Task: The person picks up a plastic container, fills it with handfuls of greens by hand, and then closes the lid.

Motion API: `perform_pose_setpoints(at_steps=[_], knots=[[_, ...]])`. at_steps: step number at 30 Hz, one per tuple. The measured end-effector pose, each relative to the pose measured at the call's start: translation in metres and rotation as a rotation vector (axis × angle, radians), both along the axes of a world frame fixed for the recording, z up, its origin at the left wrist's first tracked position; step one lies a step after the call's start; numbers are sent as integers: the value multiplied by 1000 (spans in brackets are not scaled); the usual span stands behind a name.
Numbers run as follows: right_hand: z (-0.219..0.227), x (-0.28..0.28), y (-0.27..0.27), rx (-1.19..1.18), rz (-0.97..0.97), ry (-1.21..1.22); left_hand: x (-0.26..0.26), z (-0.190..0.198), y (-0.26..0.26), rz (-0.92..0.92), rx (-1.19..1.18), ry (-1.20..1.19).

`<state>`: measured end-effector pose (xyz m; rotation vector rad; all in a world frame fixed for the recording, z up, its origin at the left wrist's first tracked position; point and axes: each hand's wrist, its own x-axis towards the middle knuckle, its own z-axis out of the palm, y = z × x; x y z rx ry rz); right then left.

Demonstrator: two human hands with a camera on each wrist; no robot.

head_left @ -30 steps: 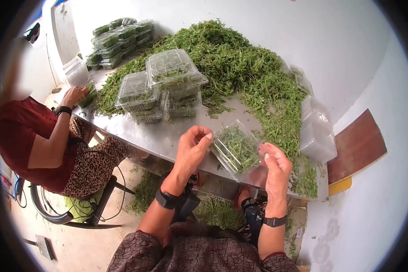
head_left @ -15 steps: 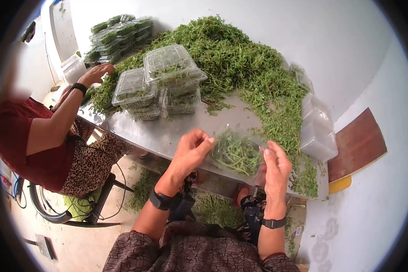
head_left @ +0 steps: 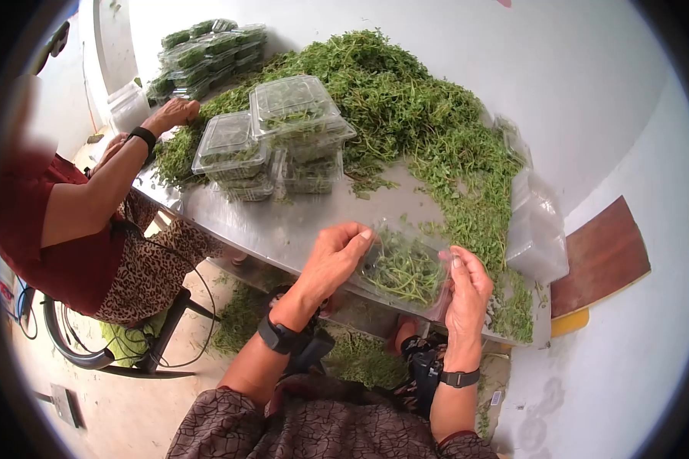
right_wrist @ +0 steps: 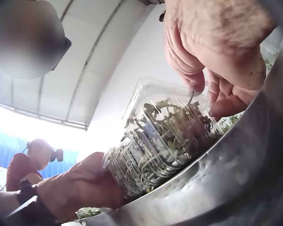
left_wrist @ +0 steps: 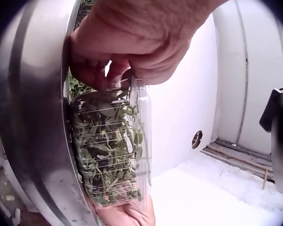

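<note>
A clear plastic clamshell box (head_left: 403,269) filled with leafy green sprigs (right_wrist: 167,125) is held between both hands at the table's near edge. My left hand (head_left: 335,256) pinches its left side between thumb and fingers. On the opposite side, my right hand (head_left: 469,294) grips the rim with the thumb on top. In the left wrist view the box's ribbed wall (left_wrist: 108,150) and clear rim show, with the left hand (left_wrist: 137,42) above them. Clear lid plastic (right_wrist: 153,92) rises over the greens in the right wrist view.
A large heap of greens (head_left: 383,92) covers the metal table (head_left: 230,218). Filled boxes (head_left: 295,107) are stacked ahead, more packs (head_left: 207,57) at the back left. Nested boxes (head_left: 536,229) stand at right. Another person (head_left: 73,229) sits at left, one hand at the heap.
The box, tilted a second ago, now lies flatter and slightly nearer me, still in both hands. The other person's hand has moved from a pack at the table edge to the heap.
</note>
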<state>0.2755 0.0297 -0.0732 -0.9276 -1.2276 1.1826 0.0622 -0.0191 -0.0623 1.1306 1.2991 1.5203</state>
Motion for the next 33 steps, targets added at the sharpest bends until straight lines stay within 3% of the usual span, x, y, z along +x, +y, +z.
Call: perform_pose_setpoints(at_steps=[14, 17, 19, 26, 33], knots=[[-9, 0, 2, 49, 12, 99, -1, -14, 17, 45, -2, 34], [-12, -1, 3, 60, 16, 116, 3, -13, 18, 127, 122, -125], [-14, -3, 4, 71, 10, 130, -1, -11, 15, 63, 36, -64], [-17, -2, 4, 105, 17, 155, 1, -8, 12, 88, 38, -49], [-16, -3, 1, 116, 15, 153, -2, -20, 15, 145, 164, 98]])
